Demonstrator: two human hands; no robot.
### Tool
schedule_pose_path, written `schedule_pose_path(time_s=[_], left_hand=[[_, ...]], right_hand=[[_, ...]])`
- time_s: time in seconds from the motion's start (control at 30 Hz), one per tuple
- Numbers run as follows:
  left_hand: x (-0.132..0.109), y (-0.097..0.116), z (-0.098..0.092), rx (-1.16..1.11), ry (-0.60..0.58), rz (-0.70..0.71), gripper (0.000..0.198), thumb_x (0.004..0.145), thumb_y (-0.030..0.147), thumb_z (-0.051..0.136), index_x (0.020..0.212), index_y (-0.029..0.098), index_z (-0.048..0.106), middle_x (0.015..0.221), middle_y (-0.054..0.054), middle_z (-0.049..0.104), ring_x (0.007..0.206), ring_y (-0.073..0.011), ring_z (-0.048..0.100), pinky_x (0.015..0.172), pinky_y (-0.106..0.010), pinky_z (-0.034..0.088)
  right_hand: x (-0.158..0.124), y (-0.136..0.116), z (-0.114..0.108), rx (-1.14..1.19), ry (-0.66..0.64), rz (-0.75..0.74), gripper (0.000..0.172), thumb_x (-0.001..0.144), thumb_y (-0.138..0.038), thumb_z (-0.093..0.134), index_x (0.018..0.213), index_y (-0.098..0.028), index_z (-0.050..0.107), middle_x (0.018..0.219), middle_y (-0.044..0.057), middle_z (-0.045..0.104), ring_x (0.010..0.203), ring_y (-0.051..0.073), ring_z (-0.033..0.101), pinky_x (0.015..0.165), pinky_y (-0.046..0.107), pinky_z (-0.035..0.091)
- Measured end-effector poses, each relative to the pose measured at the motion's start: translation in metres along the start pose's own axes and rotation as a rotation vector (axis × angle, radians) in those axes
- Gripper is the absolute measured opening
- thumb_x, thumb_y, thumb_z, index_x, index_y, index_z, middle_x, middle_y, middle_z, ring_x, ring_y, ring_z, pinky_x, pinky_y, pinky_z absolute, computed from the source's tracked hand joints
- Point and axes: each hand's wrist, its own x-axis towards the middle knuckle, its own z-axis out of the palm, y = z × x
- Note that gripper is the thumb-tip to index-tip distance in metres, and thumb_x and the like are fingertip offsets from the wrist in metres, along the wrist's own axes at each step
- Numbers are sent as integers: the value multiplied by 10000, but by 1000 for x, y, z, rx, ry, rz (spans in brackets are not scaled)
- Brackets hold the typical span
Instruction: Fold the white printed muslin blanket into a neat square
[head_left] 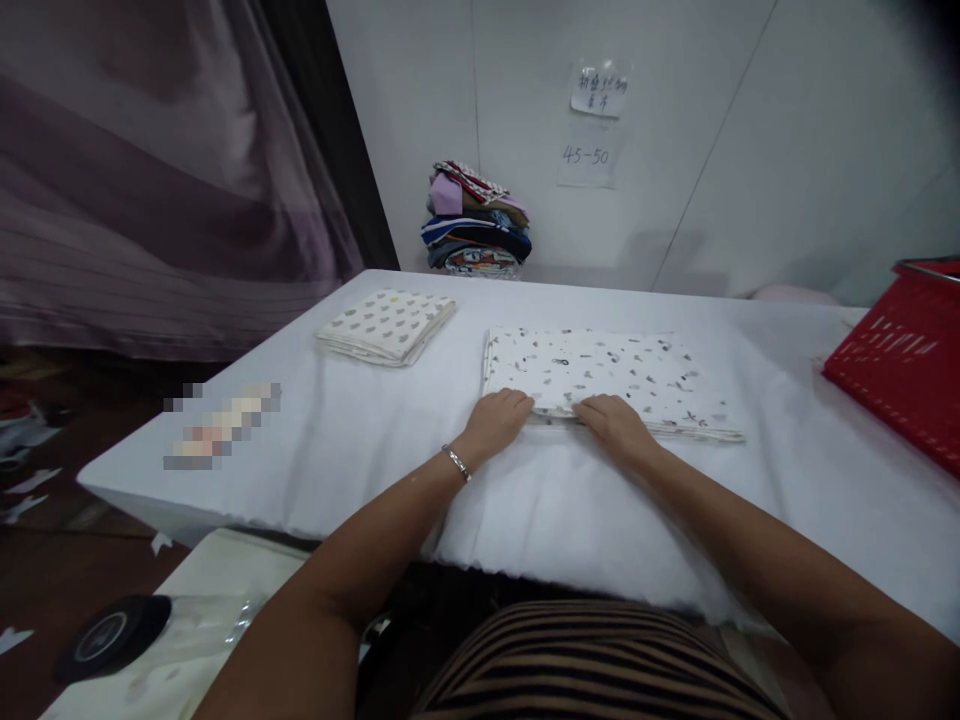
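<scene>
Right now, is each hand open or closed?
Left hand: on the near edge of the cloth; can't tell if gripping.
Right hand: on that same edge; can't tell if gripping.

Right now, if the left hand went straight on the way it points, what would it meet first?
The printed white cloth: the left hand touches its near edge, so it would probably push into or slide over it. Finger height is hard to judge.
</scene>
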Motion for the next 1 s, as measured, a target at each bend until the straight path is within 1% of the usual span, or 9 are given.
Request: schedule_pose_path(time_s=[0.07, 0.2, 0.3, 0.47, 0.53, 0.63, 0.73, 0.87, 1.0], left_hand=[[1, -4, 0, 33, 37, 26, 192, 891, 108, 398, 985, 181, 548, 956, -52, 587, 893, -185, 507, 700, -308, 389], [-7, -2, 6, 58, -11, 123, 159, 895, 134, 418, 944, 176, 563, 948, -57, 581, 901, -188, 501, 721, -316, 391], [-13, 2, 9, 56, -15, 111, 162, 899, 141, 412, 949, 172, 564, 961, -56, 577, 906, -191, 499, 738, -320, 393], [-12, 3, 6, 43, -36, 116, 164, 886, 127, 426, 945, 170, 573, 962, -64, 588, 935, -201, 508, 772, -333, 401], [-12, 1, 6, 23, -13, 89, 193, 879, 112, 433, 1001, 171, 572, 1006, -70, 599, 955, -200, 518, 795, -334, 412], [-16, -3, 7, -11, 74, 16, 259, 881, 96, 414, 1084, 156, 562, 1057, -82, 617, 964, -195, 544, 827, -333, 431], [-21, -9, 9, -37, 118, 9, 276, 886, 95, 396, 1078, 155, 585, 1064, -88, 632, 992, -196, 562, 869, -339, 438], [-26, -16, 13, -71, 27, 61, 292, 847, 84, 442, 1058, 182, 618, 1086, -70, 643, 1039, -198, 570, 909, -341, 447], [-30, -19, 19, -86, -35, 28, 361, 834, 68, 424, 1122, 192, 603, 1151, -57, 626, 1100, -195, 552, 953, -347, 437]], right_hand=[[4, -1, -1, -27, 22, 13, 288, 899, -130, 393, 1092, -164, 603, 1019, 83, 636, 892, 203, 523, 731, 304, 354], [1, -3, 5, -4, -29, -58, 277, 886, -119, 416, 1072, -175, 613, 1012, 79, 627, 863, 194, 513, 719, 295, 343], [-4, -4, 11, 24, -26, -59, 273, 903, -155, 407, 1086, -182, 609, 1020, 82, 618, 870, 198, 502, 718, 297, 344], [-5, -6, 11, 50, -23, -50, 288, 921, -178, 372, 1084, -175, 610, 1018, 91, 607, 870, 203, 491, 732, 310, 346], [-4, -7, 10, 77, -16, -32, 291, 925, -185, 364, 1079, -179, 611, 1023, 91, 601, 877, 203, 482, 738, 312, 346], [-4, -7, 10, 106, -10, 1, 288, 928, -203, 363, 1058, -183, 619, 1008, 91, 590, 874, 202, 470, 733, 310, 345], [-4, -6, 12, 116, -13, 18, 288, 931, -228, 365, 1039, -194, 630, 951, 84, 583, 846, 197, 463, 720, 307, 345], [-2, -5, 14, 151, -25, 32, 279, 925, -237, 385, 1045, -199, 633, 932, 84, 585, 834, 196, 466, 716, 311, 351], [-3, -5, 12, 224, -14, 61, 289, 927, -255, 386, 1063, -185, 631, 955, 97, 601, 864, 208, 490, 733, 327, 378]])
